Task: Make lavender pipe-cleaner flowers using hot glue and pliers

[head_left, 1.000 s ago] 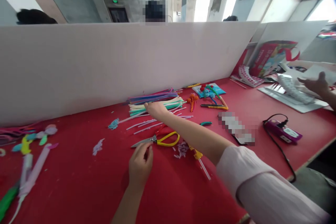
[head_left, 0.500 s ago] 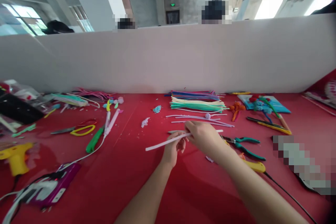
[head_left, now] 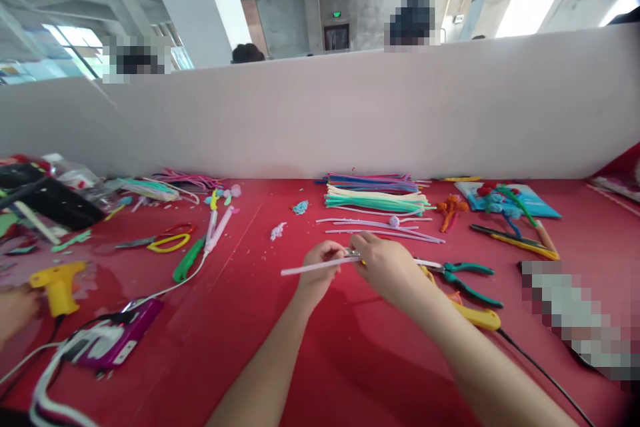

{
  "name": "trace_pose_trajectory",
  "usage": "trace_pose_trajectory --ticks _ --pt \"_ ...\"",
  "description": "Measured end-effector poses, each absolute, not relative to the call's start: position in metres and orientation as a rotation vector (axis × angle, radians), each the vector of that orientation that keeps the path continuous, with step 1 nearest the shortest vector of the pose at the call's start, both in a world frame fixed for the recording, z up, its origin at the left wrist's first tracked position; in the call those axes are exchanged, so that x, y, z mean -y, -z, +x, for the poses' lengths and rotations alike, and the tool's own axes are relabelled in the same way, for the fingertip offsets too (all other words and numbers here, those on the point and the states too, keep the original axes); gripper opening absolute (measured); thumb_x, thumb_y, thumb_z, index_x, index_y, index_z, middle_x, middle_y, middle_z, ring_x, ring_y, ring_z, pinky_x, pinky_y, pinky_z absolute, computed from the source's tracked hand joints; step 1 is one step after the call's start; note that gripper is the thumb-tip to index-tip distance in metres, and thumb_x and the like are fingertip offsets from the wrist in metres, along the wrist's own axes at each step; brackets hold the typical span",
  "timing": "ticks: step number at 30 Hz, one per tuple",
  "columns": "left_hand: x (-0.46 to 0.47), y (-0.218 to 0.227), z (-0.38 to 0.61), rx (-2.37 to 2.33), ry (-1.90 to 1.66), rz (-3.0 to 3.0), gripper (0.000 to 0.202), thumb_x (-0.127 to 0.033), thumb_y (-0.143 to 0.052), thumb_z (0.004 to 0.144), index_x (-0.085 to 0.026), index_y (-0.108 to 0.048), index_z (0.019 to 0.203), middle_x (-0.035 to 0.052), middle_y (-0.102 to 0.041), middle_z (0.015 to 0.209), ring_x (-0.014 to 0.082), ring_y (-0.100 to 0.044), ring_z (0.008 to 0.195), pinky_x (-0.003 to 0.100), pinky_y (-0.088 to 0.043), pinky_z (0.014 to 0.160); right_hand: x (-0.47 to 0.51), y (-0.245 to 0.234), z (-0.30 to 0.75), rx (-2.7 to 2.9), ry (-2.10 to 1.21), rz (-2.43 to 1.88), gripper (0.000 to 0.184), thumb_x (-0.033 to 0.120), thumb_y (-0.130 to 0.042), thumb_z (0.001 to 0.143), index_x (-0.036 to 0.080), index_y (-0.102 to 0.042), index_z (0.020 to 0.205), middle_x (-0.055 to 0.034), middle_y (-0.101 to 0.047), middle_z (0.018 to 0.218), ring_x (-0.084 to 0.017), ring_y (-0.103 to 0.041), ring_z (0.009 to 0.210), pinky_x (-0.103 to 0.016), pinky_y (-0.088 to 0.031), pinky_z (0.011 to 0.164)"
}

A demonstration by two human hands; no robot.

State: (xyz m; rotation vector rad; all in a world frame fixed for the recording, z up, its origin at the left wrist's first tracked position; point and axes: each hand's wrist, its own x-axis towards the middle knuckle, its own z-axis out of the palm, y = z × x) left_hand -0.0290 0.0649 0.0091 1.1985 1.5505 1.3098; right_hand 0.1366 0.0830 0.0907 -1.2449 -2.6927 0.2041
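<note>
Both my hands hold one white pipe cleaner (head_left: 305, 269) just above the red table (head_left: 320, 347). My left hand (head_left: 319, 268) pinches it near the middle, and my right hand (head_left: 383, 265) is closed on it a little further right. The stem runs level, its free end pointing left. Behind my hands lie loose white and lilac pipe cleaners (head_left: 380, 227) and a stacked bundle of coloured pipe cleaners (head_left: 375, 193). Green-handled pliers (head_left: 463, 277) lie just right of my right hand.
A white partition (head_left: 320, 113) closes the back. At left are yellow-handled scissors (head_left: 160, 241), a yellow glue gun (head_left: 55, 283) and a purple power strip (head_left: 117, 340). Another person's hand (head_left: 13, 310) shows at the left edge. Pipe-cleaner flowers on a blue card (head_left: 505, 199) sit right.
My right hand took a white pipe cleaner from the pile and brought it toward me. My left hand joined it on the stem. The view swung left.
</note>
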Motion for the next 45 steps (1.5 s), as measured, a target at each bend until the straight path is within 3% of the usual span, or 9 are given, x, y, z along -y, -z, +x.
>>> trace_pose_trajectory --ticks 4,8,12,15,21,26,32,37,45 --pt "-0.073 -0.013 -0.070 -1.942 -1.317 1.212 0.024 -0.030 -0.058 0.086 -0.017 -0.061 0.107 0.0084 -0.061 0.110 0.0202 -0.060 0.094 0.036 -0.052 0.078 -0.088 -0.108 0.161 2.549 -0.129 -1.401 0.017 0.026 -0.042 0.090 0.019 -0.054 0.101 -0.0067 -0.063 0.103 -0.018 -0.062 0.074 -0.027 -0.031 0.055" --pt "-0.073 0.000 -0.075 -2.055 -1.160 1.294 0.030 -0.030 -0.054 0.090 -0.018 -0.056 0.117 0.0095 -0.057 0.120 0.0214 -0.060 0.099 0.042 -0.052 0.083 -0.094 -0.115 0.179 2.547 -0.112 -1.497 0.018 0.028 -0.042 0.090 0.018 -0.055 0.098 -0.0072 -0.063 0.100 -0.019 -0.062 0.074 -0.027 -0.032 0.053" --pt "-0.073 0.007 -0.053 -1.965 -1.147 1.431 0.032 -0.030 -0.056 0.089 -0.016 -0.055 0.118 0.0094 -0.059 0.117 0.0214 -0.061 0.096 0.042 -0.052 0.081 -0.098 -0.113 0.187 2.735 -0.165 -1.425 0.018 0.027 -0.045 0.091 0.018 -0.060 0.087 -0.0052 -0.065 0.091 -0.017 -0.063 0.077 -0.025 -0.037 0.059" --pt "-0.067 0.001 -0.041 -1.831 -1.190 1.538 0.031 -0.032 -0.050 0.090 -0.021 -0.057 0.118 0.0077 -0.063 0.112 0.0148 -0.063 0.078 0.031 -0.053 0.074 -0.105 -0.105 0.189 2.842 -0.171 -1.455 0.022 0.022 -0.044 0.092 0.016 -0.064 0.084 -0.0082 -0.066 0.087 -0.017 -0.064 0.081 -0.025 -0.043 0.066" --pt "-0.054 -0.008 -0.020 -1.568 -1.105 1.699 0.024 -0.033 -0.052 0.087 -0.023 -0.070 0.099 0.0046 -0.070 0.098 0.0122 -0.058 0.060 0.025 -0.047 0.061 -0.122 -0.080 0.181 2.915 -0.122 -1.679 0.029 0.034 -0.055 0.090 0.014 -0.057 0.112 -0.0077 -0.060 0.111 -0.018 -0.061 0.093 -0.039 -0.052 0.080" --pt "-0.051 -0.005 -0.007 -1.467 -1.022 1.660 0.023 -0.028 -0.054 0.083 -0.022 -0.073 0.093 0.0012 -0.067 0.073 0.0118 -0.054 0.054 0.024 -0.045 0.057 -0.117 -0.081 0.180 2.840 -0.053 -1.812 0.032 0.033 -0.056 0.089 0.014 -0.055 0.116 -0.0092 -0.058 0.115 -0.020 -0.060 0.097 -0.040 -0.052 0.081" --pt "-0.044 -0.015 0.001 -1.279 -0.963 1.524 0.027 -0.033 -0.054 0.083 -0.020 -0.071 0.100 -0.0001 -0.058 0.070 0.0104 -0.048 0.057 0.022 -0.040 0.054 -0.099 -0.095 0.191 2.687 0.007 -1.907 0.030 0.033 -0.056 0.089 0.013 -0.057 0.111 -0.0082 -0.060 0.110 -0.019 -0.061 0.094 -0.038 -0.052 0.080" --pt "-0.039 -0.020 0.008 -1.127 -0.855 1.436 0.015 -0.027 -0.062 0.077 -0.016 -0.070 0.083 -0.0010 -0.054 0.064 0.0097 -0.044 0.056 0.021 -0.035 0.052 -0.092 -0.095 0.205 2.582 0.049 -1.881 0.016 0.018 -0.049 0.090 0.014 -0.062 0.099 -0.0079 -0.066 0.095 -0.020 -0.064 0.088 -0.032 -0.049 0.072" --pt "-0.043 -0.020 0.004 -1.081 -0.873 1.420 0.007 -0.024 -0.059 0.080 -0.018 -0.064 0.080 -0.0038 -0.050 0.066 0.0086 -0.040 0.057 0.020 -0.032 0.055 -0.056 -0.050 0.264 2.574 -0.036 -1.869 0.017 0.018 -0.054 0.080 0.020 -0.064 0.095 -0.0059 -0.067 0.092 -0.020 -0.066 0.082 -0.025 -0.040 0.060"
